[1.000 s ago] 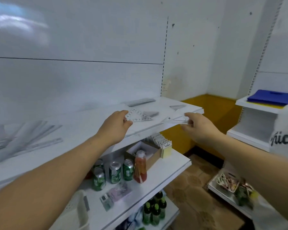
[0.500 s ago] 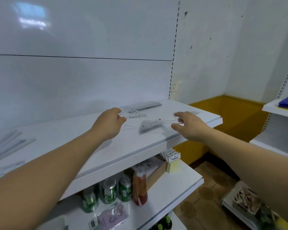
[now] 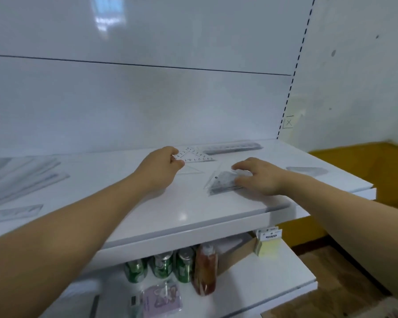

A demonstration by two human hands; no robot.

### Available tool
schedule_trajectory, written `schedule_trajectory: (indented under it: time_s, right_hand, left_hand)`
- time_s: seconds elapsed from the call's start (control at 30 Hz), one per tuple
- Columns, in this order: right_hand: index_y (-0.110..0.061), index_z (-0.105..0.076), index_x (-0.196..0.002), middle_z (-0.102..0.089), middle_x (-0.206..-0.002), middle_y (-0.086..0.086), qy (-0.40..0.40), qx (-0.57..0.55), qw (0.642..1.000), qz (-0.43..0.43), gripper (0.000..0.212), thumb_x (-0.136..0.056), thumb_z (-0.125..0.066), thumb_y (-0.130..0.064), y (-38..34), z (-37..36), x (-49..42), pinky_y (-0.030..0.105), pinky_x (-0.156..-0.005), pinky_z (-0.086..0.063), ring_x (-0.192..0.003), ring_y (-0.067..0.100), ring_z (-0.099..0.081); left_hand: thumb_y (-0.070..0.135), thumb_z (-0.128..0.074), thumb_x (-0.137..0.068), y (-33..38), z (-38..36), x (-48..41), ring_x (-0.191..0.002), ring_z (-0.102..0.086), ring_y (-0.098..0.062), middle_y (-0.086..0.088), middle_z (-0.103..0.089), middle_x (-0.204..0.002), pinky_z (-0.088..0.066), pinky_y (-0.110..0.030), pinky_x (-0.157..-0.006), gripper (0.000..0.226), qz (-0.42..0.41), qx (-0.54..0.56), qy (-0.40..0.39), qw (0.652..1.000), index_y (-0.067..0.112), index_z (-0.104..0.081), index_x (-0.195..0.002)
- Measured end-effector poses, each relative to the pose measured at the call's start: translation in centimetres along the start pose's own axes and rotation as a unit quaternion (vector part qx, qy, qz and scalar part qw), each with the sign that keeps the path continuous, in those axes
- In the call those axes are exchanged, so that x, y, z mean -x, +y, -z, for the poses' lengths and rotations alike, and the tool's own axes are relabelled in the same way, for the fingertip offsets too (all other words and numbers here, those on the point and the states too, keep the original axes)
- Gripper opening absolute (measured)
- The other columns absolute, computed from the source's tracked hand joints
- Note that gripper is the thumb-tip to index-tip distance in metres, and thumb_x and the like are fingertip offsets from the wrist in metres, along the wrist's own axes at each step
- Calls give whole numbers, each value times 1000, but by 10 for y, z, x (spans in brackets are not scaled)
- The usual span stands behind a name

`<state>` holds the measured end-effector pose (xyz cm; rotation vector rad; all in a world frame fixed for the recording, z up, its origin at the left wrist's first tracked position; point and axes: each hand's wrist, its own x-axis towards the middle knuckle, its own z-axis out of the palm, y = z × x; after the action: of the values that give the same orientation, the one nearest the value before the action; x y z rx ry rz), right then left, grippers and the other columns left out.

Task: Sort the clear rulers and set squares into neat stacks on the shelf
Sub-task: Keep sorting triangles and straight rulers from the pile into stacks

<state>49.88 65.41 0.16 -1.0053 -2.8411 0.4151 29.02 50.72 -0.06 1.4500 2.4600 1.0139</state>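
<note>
Now L hand [image 3: 161,167] pinches a clear set square [image 3: 194,155] by one corner, toward the back of the shelf [image 3: 193,210]; can't tell if it touches the top. R hand [image 3: 261,176], fingers bent, grips a stack of set squares [image 3: 221,184] lying flat just beside, nearer the front edge. Behind both lies a ruler stack [image 3: 232,146]. Loose rulers [image 3: 21,177] lie far L, w/ green cans [image 3: 161,266] one level down.

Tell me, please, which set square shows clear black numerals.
The set square pinched by the left hand; the stack under the right hand and the lone set square further right look plain grey.
</note>
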Motion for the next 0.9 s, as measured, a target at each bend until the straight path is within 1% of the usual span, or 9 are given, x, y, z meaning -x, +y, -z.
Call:
schedule_trajectory:
  time_s: [0.07,0.13,0.27,0.37,0.47,0.6,0.67,0.8,0.9]
  right_hand:
    - [-25,-36,-144,-33,-148,1,-16,11,1000,16,57,-92,-47,-47,7,-3,-2,33,-111,-24,-136,20,-32]
    - [-25,-30,-147,-29,-151,0,-27,8,999,31,67,-89,-48,-54,16,-5,-1,33,-112,-23,-138,20,-29]
    - [-19,-17,-151,-18,-157,1,-1,8,1000,30,87,-84,-49,-65,34,-2,14,36,-114,-20,-142,20,-21]
    - [-15,-21,-149,-24,-154,4,25,46,998,20,87,-83,-43,-69,47,-4,34,38,-110,-26,-138,23,-27]
    - [-13,-38,-138,-34,-149,7,26,69,997,28,81,-83,-32,-72,54,-10,47,37,-107,-30,-133,22,-34]
    - [-12,-23,-148,-17,-158,6,10,99,994,36,83,-89,-23,-69,57,-16,46,36,-115,-18,-143,21,-18]
    - [-13,-17,-151,-11,-159,5,10,103,994,36,84,-89,-20,-69,59,-18,45,37,-117,-14,-146,20,-12]
    - [-13,-17,-151,-11,-159,4,18,102,994,41,83,-89,-19,-69,61,-22,44,37,-117,-13,-146,19,-11]
    - [-14,-28,-145,-23,-155,4,39,98,993,44,77,-90,-22,-67,61,-23,45,37,-114,-20,-142,19,-21]
  left_hand:
    - [32,-50,-96,8,-4,5,-101,-53,-18,3,-54,-108,-34,-24,-86,44,9,-4,10,1000,13,-46,-135]
    - [31,-51,-96,17,-10,9,-102,-55,-19,1,-57,-111,-36,-24,-86,44,18,-4,15,1000,12,-46,-135]
    - [32,-50,-96,40,-26,16,-106,-57,-22,-2,-57,-119,-38,-25,-89,45,32,3,15,999,13,-45,-136]
    - [33,-50,-96,55,-41,22,-110,-54,-19,-1,-56,-121,-35,-22,-89,45,33,-1,14,999,13,-44,-137]
    - [33,-48,-97,69,-59,27,-106,-52,-15,2,-56,-117,-35,-23,-88,45,32,0,15,999,13,-45,-137]
    - [34,-48,-97,81,-75,31,-122,-48,-20,-4,-48,-137,-34,-26,-98,46,34,-33,11,999,13,-45,-138]
    - [35,-48,-97,83,-78,31,-124,-47,-22,-5,-46,-140,-35,-30,-101,46,41,-51,5,998,12,-45,-137]
    - [37,-47,-96,83,-80,31,-116,-52,-24,-5,-52,-133,-41,-38,-100,43,53,-84,-14,995,13,-50,-132]
    - [39,-50,-92,82,-80,32,-101,-58,-25,-7,-62,-114,-48,-42,-90,35,48,-77,-12,996,12,-62,-111]
